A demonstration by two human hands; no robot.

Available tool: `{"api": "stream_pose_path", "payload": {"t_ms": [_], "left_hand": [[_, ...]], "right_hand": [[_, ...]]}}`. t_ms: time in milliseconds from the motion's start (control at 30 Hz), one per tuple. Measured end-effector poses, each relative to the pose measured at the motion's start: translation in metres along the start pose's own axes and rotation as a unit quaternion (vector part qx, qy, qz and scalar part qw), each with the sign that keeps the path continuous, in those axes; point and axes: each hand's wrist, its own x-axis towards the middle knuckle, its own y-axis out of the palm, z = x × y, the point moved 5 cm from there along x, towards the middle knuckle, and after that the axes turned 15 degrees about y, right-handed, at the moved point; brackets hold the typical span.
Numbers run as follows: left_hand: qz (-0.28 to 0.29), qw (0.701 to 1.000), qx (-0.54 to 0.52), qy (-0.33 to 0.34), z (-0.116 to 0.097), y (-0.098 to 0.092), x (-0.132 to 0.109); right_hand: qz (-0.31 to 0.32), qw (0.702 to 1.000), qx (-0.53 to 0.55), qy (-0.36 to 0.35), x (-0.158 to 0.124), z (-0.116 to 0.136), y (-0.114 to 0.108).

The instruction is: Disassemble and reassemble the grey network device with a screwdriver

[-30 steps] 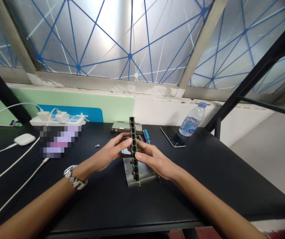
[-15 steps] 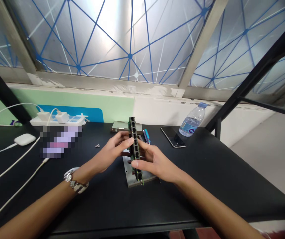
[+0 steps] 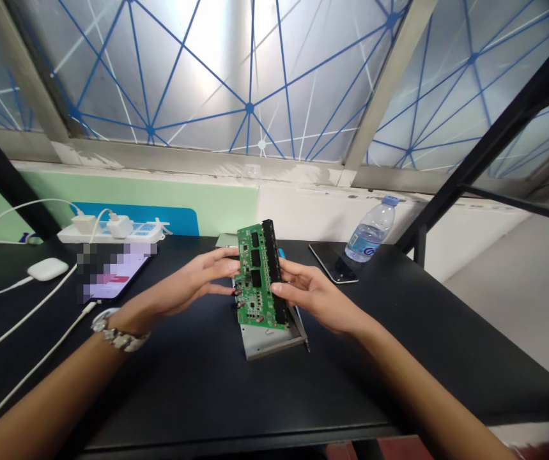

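I hold a green circuit board (image 3: 255, 278) with a row of black ports along its right edge, raised above a grey metal case tray (image 3: 267, 338) on the black table (image 3: 207, 383). My left hand (image 3: 185, 287) grips the board's left edge with its fingertips. My right hand (image 3: 310, 291) pinches the port side. The board's green face, with black chips, is turned toward me. A watch (image 3: 115, 332) sits on my left wrist.
A phone (image 3: 334, 262) and a water bottle (image 3: 372, 231) lie at the back right. A blue-handled screwdriver (image 3: 281, 253) shows behind the board. At the left are a power strip (image 3: 111, 230) with white chargers and cables, a white earbud case (image 3: 47, 268), a lit device (image 3: 111, 275).
The board has turned from edge-on to face-on, showing its green side. Both hands shifted with it, and my left wrist moved left and up.
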Motion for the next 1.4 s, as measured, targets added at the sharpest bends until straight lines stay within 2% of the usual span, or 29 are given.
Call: {"api": "stream_pose_path", "payload": {"t_ms": [133, 300, 500, 633, 767, 967, 1100, 1167, 1300, 1400], "left_hand": [[0.026, 0.999, -0.021, -0.001, -0.011, -0.01, -0.003], [0.024, 1.0, -0.019, -0.002, -0.006, -0.013, -0.002], [0.092, 0.991, -0.09, -0.026, 0.016, 0.0, -0.003], [0.115, 0.98, -0.159, -0.038, 0.027, 0.01, -0.006], [0.122, 0.971, -0.194, -0.067, 0.031, 0.018, -0.01], [0.192, 0.947, -0.232, -0.115, 0.03, 0.032, -0.019], [0.206, 0.952, -0.199, -0.107, 0.026, 0.036, -0.02], [0.203, 0.962, -0.161, -0.085, 0.021, 0.037, -0.019], [0.137, 0.99, -0.028, -0.015, 0.009, 0.03, -0.013], [0.096, 0.992, 0.062, 0.056, 0.002, 0.021, -0.008]], "right_hand": [[-0.073, 0.997, -0.006, 0.024, 0.003, -0.009, -0.019], [-0.092, 0.996, -0.003, 0.007, 0.008, -0.014, -0.022], [-0.061, 0.997, 0.003, -0.043, 0.004, -0.005, -0.01], [-0.074, 0.996, -0.012, -0.053, 0.001, -0.004, -0.01], [-0.074, 0.995, -0.001, -0.064, 0.0, -0.005, -0.009], [-0.059, 0.996, 0.011, -0.069, 0.0, -0.005, -0.004], [-0.062, 0.994, -0.022, -0.089, 0.0, -0.004, -0.001], [-0.082, 0.99, -0.043, -0.103, 0.0, -0.002, -0.001], [-0.176, 0.972, -0.085, -0.129, -0.004, 0.002, -0.011], [-0.226, 0.961, -0.077, -0.136, -0.008, 0.005, -0.018]]}}
